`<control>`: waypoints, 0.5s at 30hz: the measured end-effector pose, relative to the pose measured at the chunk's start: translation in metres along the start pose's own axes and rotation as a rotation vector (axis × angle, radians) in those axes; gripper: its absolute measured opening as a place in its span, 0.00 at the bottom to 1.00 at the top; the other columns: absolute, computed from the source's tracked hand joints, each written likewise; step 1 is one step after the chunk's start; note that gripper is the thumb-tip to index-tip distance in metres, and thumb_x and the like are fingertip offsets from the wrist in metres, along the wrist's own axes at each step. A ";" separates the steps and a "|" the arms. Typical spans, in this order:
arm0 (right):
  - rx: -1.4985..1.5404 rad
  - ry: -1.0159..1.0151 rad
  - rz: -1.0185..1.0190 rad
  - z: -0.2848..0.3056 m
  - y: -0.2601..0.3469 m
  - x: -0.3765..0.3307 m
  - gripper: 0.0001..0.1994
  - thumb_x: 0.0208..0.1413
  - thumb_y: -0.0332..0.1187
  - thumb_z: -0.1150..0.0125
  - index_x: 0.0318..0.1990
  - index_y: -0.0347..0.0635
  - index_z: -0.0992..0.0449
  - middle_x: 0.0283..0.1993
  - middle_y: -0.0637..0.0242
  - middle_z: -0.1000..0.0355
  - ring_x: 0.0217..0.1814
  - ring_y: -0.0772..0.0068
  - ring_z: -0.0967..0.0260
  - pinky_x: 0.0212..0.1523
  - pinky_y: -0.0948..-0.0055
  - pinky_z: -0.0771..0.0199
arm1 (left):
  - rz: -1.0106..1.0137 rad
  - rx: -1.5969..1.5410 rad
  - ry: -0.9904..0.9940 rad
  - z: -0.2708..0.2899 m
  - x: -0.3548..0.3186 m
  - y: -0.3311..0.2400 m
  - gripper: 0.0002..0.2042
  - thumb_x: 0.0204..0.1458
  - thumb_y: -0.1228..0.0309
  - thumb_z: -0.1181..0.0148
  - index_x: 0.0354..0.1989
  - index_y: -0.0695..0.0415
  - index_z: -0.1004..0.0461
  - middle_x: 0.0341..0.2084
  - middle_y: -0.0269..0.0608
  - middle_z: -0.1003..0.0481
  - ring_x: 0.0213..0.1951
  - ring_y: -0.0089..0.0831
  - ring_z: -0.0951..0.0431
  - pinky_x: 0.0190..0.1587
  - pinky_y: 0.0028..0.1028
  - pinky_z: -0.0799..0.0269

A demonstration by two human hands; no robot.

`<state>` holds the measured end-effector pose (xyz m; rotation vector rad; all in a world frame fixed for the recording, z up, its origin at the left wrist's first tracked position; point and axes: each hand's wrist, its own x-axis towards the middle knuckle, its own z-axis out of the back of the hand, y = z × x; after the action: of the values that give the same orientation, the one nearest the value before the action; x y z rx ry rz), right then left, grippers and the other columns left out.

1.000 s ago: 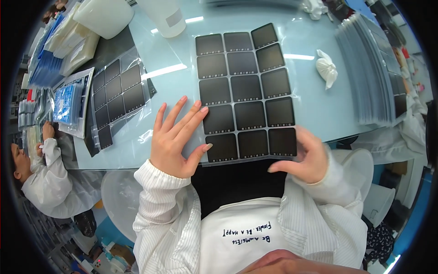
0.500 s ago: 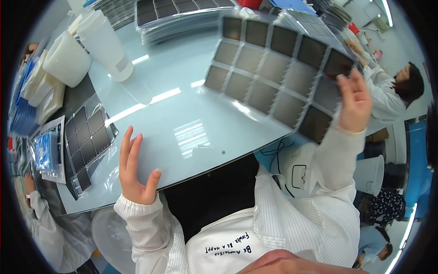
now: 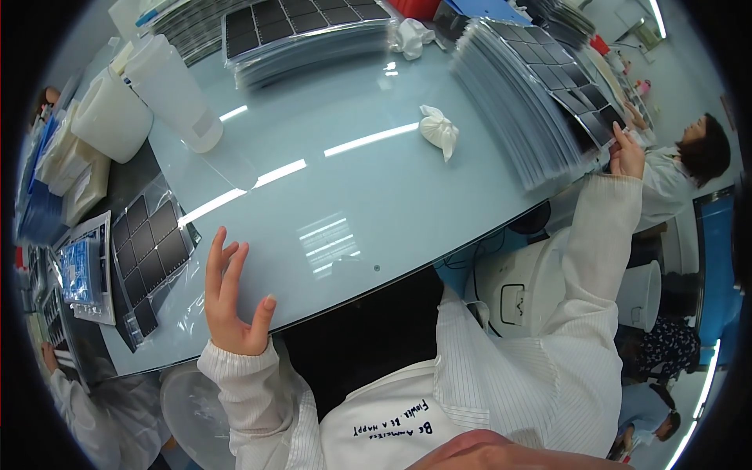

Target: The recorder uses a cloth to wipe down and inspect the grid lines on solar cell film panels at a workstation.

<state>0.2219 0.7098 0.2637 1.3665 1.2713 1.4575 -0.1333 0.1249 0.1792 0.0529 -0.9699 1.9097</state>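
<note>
My left hand (image 3: 231,301) hovers open, fingers spread, over the near edge of the pale glass table (image 3: 352,196), holding nothing. My right arm reaches far right. There my right hand (image 3: 628,157) grips the near edge of a sheet of dark square cells (image 3: 583,86). The sheet lies on top of a tall stack of similar clear-backed sheets (image 3: 509,94) at the table's right end. A crumpled white cloth (image 3: 439,129) sits on the glass just left of that stack.
A second stack of cell sheets (image 3: 305,31) lies at the back, with another white cloth (image 3: 411,35) beside it. Two white jugs (image 3: 168,90) stand at back left. A bagged cell panel (image 3: 149,243) lies at left. A seated person (image 3: 697,153) is beyond the right stack.
My right hand carried the cell sheet from in front of me up and rightward onto the right stack. My left hand let go of it and stays open at the table edge.
</note>
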 end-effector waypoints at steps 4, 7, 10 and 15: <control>-0.069 -0.032 -0.043 -0.004 0.003 -0.010 0.13 0.56 0.29 0.39 0.47 0.31 0.27 0.36 0.65 0.25 0.33 0.75 0.27 0.35 0.81 0.28 | -0.008 0.008 -0.005 0.000 0.000 -0.001 0.29 0.50 0.57 0.43 0.56 0.65 0.33 0.62 0.60 0.42 0.55 0.53 0.31 0.53 0.43 0.33; -0.397 -0.128 -0.026 -0.036 0.030 -0.043 0.19 0.56 0.36 0.38 0.51 0.32 0.28 0.28 0.71 0.27 0.26 0.78 0.30 0.30 0.84 0.32 | -0.032 0.054 -0.007 -0.001 -0.004 0.001 0.28 0.50 0.59 0.43 0.56 0.65 0.33 0.62 0.59 0.42 0.56 0.53 0.32 0.55 0.44 0.35; -0.885 -0.335 0.240 -0.051 0.046 -0.066 0.23 0.56 0.42 0.37 0.53 0.34 0.28 0.22 0.75 0.31 0.22 0.83 0.37 0.27 0.87 0.39 | -0.050 0.101 -0.001 0.001 -0.003 -0.002 0.26 0.50 0.61 0.43 0.54 0.65 0.31 0.60 0.59 0.40 0.56 0.54 0.32 0.58 0.45 0.39; -0.746 0.063 0.618 -0.129 0.075 -0.128 0.16 0.55 0.37 0.36 0.49 0.41 0.23 0.21 0.77 0.37 0.22 0.90 0.44 0.25 0.87 0.45 | -0.122 0.210 -0.102 0.001 -0.001 -0.010 0.19 0.50 0.64 0.44 0.48 0.64 0.26 0.53 0.57 0.32 0.55 0.51 0.31 0.60 0.47 0.42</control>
<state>0.1208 0.5488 0.3153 1.2173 0.2298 2.1090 -0.1256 0.1252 0.1854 0.3277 -0.8106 1.9033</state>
